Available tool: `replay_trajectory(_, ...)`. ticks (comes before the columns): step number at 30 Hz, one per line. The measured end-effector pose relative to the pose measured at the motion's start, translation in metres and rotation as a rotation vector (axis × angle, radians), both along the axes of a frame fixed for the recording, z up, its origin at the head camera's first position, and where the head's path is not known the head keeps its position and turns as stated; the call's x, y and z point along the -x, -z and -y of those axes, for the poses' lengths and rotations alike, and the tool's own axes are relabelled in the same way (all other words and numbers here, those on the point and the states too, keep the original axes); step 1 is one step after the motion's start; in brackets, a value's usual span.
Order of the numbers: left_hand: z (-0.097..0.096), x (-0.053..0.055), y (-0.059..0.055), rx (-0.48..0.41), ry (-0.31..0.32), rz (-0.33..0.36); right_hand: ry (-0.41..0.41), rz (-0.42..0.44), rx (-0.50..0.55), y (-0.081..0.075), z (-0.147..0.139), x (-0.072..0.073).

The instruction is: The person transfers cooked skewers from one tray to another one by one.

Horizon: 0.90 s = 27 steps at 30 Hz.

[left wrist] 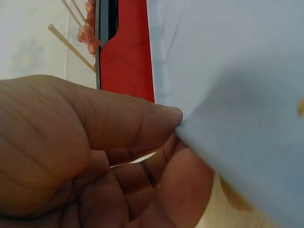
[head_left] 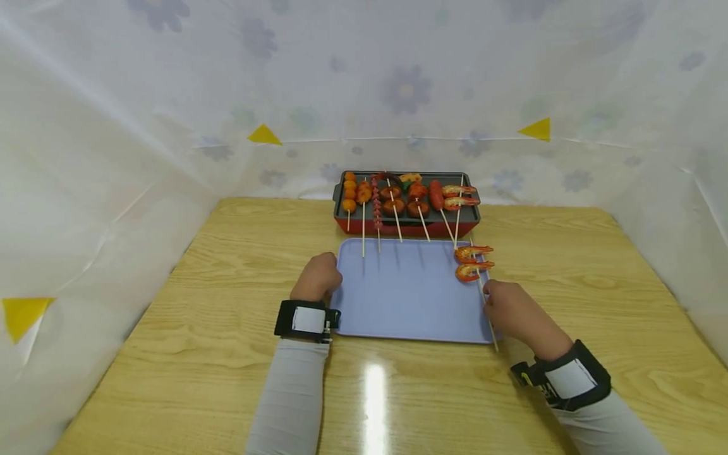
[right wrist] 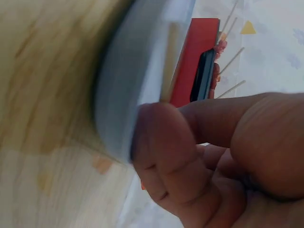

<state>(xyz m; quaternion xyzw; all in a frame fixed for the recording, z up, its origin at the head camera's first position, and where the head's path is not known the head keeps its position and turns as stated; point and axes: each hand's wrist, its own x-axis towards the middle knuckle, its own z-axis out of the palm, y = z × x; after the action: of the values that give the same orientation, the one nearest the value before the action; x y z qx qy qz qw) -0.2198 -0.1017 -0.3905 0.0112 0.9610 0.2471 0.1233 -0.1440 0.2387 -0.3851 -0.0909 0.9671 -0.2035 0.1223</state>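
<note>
A shallow lavender-blue rectangular tray with rounded corners lies in front of a red, box-shaped grill with a dark top, over the wood-grained tabletop; whether it touches the wood all round is hard to tell. The left hand pinches the tray's left edge between thumb and curled fingers. The right hand pinches the opposite edge, where a pale, thin stick runs beside the fingertips; whether they grip the stick too, I cannot tell.

That stick belongs to a skewer of two glossy orange-red prawns, lying along the tray's right side with its lower end past the near rim.

The tray looks light, stiff and smooth, probably plastic, so the raised rim at mid-side seems the surest hold; its slick face could let a round stick roll if tilted. The prawn skewer looks light, its stick the natural handle.

On the grill lie smooth orange balls, a shiny red sausage and knobbly pink pieces on a stick. Behind hangs crinkled, translucent flower-printed sheeting.
</note>
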Motion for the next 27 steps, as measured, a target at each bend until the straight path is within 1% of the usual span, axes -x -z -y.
replay_trajectory(4,0.0,0.0,-0.001,0.003,0.001,-0.001,0.007,-0.007,-0.01,0.001,0.001,0.001)
replay_trajectory(8,0.0,0.0,-0.001,0.0,-0.004,0.003,0.01,-0.034,-0.022,0.0,0.0,0.001)
replay_trajectory(12,0.0,0.0,0.0,0.0,-0.006,0.01,0.037,-0.102,-0.033,-0.003,-0.004,-0.001)
replay_trajectory(14,0.0,0.0,0.0,0.0,-0.006,0.012,0.039,-0.152,-0.042,-0.006,-0.006,-0.001)
replay_trajectory(19,0.001,0.0,0.0,-0.007,-0.005,0.025,-0.016,-0.253,-0.078,-0.011,-0.011,-0.003)
replay_trajectory(23,0.001,0.0,0.0,-0.009,0.001,0.017,-0.061,-0.317,-0.147,-0.012,-0.01,-0.002)
replay_trajectory(27,0.0,-0.001,0.0,-0.019,-0.002,0.017,-0.061,-0.365,-0.217,-0.009,-0.006,-0.002)
